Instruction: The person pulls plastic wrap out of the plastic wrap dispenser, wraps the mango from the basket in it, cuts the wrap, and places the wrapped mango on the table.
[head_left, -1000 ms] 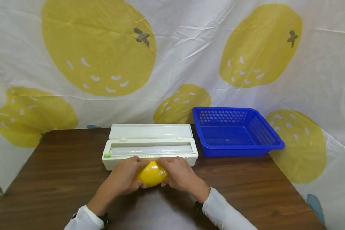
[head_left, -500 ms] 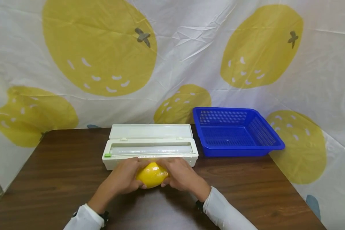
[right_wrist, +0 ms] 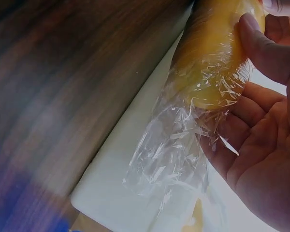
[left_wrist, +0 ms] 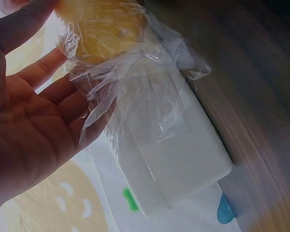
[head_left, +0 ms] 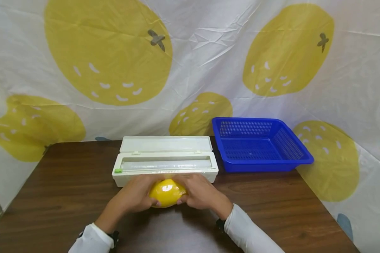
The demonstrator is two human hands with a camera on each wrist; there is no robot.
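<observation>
Both hands hold a yellow lemon (head_left: 167,193) wrapped in clear cling film, just in front of the cling film dispenser (head_left: 168,156). My left hand (head_left: 137,194) grips its left end, thumb on the near side and fingers behind. At the opposite end, my right hand (head_left: 198,193) grips it the same way. Loose cling film (left_wrist: 157,96) hangs from one end of the lemon in the left wrist view. More crumpled film (right_wrist: 159,150) trails past the other end in the right wrist view. The far side of the lemon is hidden in the head view.
The white dispenser's lid (head_left: 166,144) is raised at the back, and a film roll (head_left: 168,164) lies inside. A green slider (head_left: 118,170) sits at its left front. To the right stands a blue perforated basket (head_left: 259,162). A fruit-print cloth (head_left: 196,70) hangs behind the brown table (head_left: 66,196).
The lemon has turned slightly between my hands, its shine shifting toward the middle. My fingers have slid a little farther behind it. The dispenser and basket have stayed put.
</observation>
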